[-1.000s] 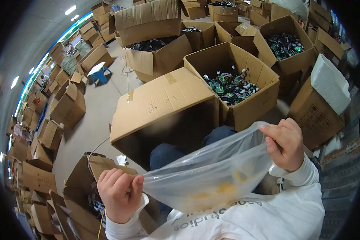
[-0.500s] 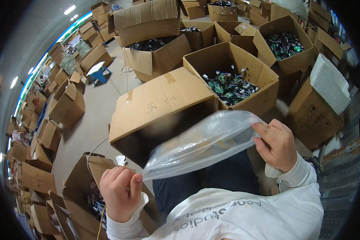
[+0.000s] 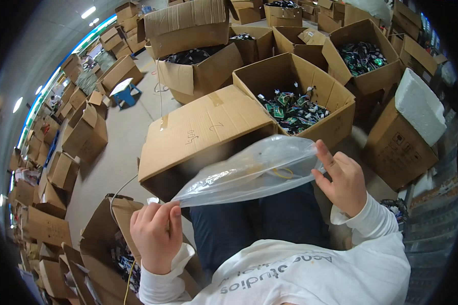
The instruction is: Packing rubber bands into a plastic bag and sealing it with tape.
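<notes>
The closed cardboard box [image 3: 203,132] in front of the person's knees is the biggest thing near the hands, and it serves as the landmark here. Its taped top faces up and carries some handwriting. Just behind it and to its right stands an open box [image 3: 295,86] with small green and black packets lying in its bottom. Further behind the closed box is another open box [image 3: 198,61] with one flap standing tall, holding dark items. Well to the right of the closed box sits a carton [image 3: 397,142] with a white foam block [image 3: 420,104] resting on its top. Far to the left of the closed box, a small blue stool [image 3: 124,91] stands on the grey floor [image 3: 122,142] among many more cartons.

Just in front of the closed box, over the person's dark trousers [image 3: 259,223], a clear plastic bag [image 3: 249,170] is stretched out between the two hands. Something thin and yellow shows inside it near its right end. The left hand [image 3: 155,234] is clenched on the bag's left corner, pinching it between thumb and fingers. The right hand [image 3: 341,178] holds the bag's right end with its fingers partly spread; thumb and forefinger seem to grip the edge.
</notes>
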`<state>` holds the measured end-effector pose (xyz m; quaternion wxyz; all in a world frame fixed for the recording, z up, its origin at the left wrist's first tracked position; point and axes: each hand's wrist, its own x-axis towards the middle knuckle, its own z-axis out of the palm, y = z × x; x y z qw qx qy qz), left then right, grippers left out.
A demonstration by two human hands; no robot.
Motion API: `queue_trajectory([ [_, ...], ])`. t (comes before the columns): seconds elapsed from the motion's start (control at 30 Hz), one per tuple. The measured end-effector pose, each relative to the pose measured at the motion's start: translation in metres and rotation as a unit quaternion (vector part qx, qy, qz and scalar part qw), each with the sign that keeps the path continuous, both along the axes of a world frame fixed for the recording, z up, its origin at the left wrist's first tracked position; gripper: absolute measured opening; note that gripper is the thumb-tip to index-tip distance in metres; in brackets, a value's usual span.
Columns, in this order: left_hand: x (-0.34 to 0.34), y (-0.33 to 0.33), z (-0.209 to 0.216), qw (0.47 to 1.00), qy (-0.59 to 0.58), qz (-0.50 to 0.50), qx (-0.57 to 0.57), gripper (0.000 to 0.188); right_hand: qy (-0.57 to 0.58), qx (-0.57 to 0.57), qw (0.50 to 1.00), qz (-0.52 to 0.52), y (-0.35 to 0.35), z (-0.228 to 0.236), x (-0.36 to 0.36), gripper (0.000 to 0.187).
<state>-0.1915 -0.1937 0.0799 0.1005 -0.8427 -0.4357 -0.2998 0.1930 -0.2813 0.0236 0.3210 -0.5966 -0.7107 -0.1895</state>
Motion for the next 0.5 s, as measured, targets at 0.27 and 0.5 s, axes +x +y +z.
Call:
queue_trajectory([
  [0.27,0.001,0.03,-0.085,0.995,0.043,0.002,-0.088,0.01,0.04,-0.249,0.967,-0.033,0.018,-0.056,-0.012,0.085],
  [0.5,0.003,0.076,-0.166,0.994,0.04,0.004,-0.1,0.023,0.008,-0.198,0.978,-0.064,0.069,-0.125,-0.008,0.072],
])
